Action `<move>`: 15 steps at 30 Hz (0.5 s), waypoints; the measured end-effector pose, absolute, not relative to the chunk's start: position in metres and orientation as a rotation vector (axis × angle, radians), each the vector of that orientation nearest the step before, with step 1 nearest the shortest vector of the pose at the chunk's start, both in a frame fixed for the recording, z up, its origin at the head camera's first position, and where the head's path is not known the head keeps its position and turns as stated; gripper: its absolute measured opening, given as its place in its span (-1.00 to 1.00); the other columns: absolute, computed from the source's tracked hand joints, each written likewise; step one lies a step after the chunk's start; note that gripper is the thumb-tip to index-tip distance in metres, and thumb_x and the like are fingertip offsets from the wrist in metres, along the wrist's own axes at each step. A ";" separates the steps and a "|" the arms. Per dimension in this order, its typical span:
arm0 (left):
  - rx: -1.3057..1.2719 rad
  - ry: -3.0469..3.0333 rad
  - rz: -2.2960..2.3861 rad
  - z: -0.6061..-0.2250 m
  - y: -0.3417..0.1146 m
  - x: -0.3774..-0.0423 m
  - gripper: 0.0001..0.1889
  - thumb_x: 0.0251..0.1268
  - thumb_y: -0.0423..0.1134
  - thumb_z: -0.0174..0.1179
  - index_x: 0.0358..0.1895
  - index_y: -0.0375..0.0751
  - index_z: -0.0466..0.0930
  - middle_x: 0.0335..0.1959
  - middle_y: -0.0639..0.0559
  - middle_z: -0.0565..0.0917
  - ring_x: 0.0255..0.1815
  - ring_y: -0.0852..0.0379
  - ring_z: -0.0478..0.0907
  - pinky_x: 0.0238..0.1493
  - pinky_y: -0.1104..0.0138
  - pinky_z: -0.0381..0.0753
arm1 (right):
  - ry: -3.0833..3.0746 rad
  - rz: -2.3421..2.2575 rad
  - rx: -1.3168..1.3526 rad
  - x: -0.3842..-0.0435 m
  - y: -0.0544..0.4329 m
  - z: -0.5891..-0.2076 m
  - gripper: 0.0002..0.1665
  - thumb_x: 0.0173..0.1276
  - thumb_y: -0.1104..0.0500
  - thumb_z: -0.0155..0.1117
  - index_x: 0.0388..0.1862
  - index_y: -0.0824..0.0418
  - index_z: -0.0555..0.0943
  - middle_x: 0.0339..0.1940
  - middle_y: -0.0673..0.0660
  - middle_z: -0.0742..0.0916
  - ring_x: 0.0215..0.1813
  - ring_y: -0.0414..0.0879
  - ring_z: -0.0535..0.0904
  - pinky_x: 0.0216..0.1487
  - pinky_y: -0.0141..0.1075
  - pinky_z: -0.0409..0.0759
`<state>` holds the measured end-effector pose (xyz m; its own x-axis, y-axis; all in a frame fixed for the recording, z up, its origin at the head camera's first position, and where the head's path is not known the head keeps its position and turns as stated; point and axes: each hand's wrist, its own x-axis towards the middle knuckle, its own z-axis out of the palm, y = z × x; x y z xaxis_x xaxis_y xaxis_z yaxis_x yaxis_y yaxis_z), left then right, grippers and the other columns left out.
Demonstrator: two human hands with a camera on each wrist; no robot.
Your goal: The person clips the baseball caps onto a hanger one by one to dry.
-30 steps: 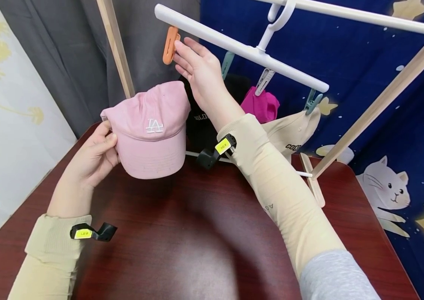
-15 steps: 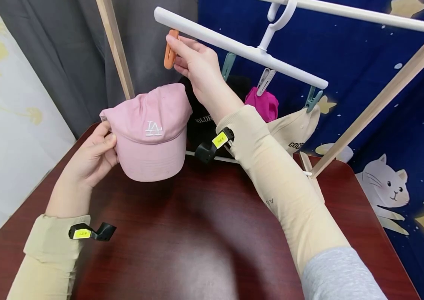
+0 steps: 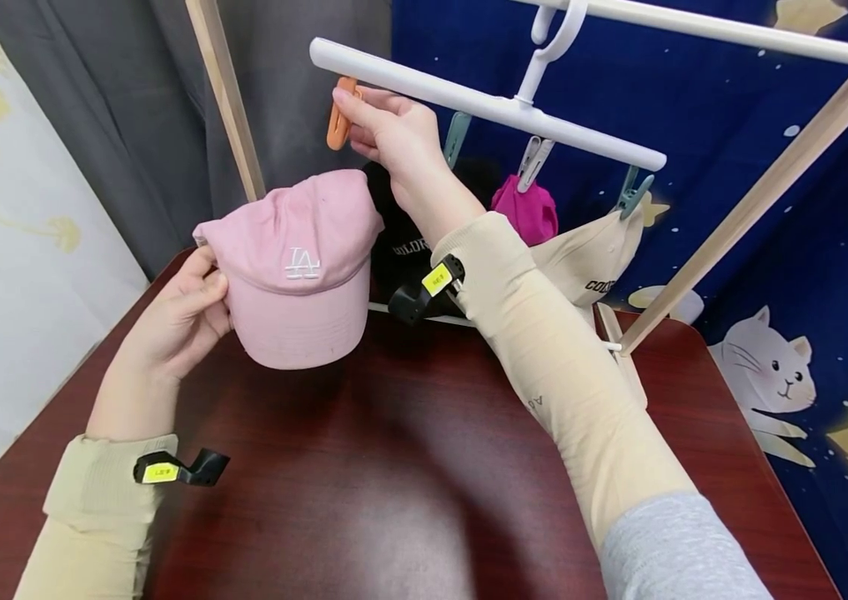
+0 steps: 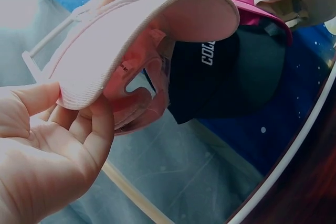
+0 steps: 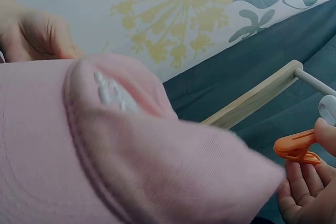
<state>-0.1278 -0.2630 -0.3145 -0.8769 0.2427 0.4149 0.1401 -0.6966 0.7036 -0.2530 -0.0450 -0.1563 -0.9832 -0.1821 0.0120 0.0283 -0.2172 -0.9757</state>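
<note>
A pink baseball cap (image 3: pixel 303 267) with white LA letters hangs brim down from my left hand (image 3: pixel 172 321), whose thumb and fingers pinch it at the left edge by the brim. In the left wrist view the brim (image 4: pixel 100 51) lies between thumb and fingers. Above the cap, my right hand (image 3: pixel 408 146) pinches an orange clothespin (image 3: pixel 341 114) at the left end of a white hanger bar (image 3: pixel 424 86). The right wrist view shows the orange clothespin (image 5: pixel 296 145) between thumb and fingers, with the pink cap filling the foreground.
From the hanger's other clips hang a black cap (image 3: pixel 403 250), a magenta cap (image 3: pixel 529 212) and a beige cap (image 3: pixel 596 250). The hanger hooks over the rod (image 3: pixel 739 32) of a wooden rack. Below is a dark red table (image 3: pixel 363 467); curtains stand behind.
My right thumb has moved from beside the orange clothespin onto it, and the fingers now pinch it. The hanger's left end has dipped. My left hand and the pink cap stay nearly in place.
</note>
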 end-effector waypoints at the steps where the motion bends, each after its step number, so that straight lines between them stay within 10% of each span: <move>1: 0.761 1.192 2.738 -0.314 -0.263 -0.128 -0.59 0.47 -0.54 -0.24 0.30 -0.24 0.25 -0.08 -0.11 0.59 -0.05 0.07 0.57 -0.13 0.24 0.56 | 1.872 -2.345 -0.179 -0.253 -0.045 -0.157 -0.70 0.21 0.23 0.42 -0.08 0.27 0.62 -0.28 0.11 0.74 -0.24 -0.07 0.67 -0.23 -0.42 0.60; 15: 0.734 1.306 2.727 -0.312 -0.266 -0.125 -0.61 0.49 -0.51 -0.25 0.25 -0.13 0.32 -0.09 -0.05 0.59 -0.09 0.08 0.60 -0.17 0.25 0.58 | 1.876 -2.347 -0.196 -0.254 -0.048 -0.159 -0.78 0.22 0.29 0.40 -0.17 0.30 0.61 -0.32 0.15 0.75 -0.29 -0.05 0.70 -0.28 -0.38 0.62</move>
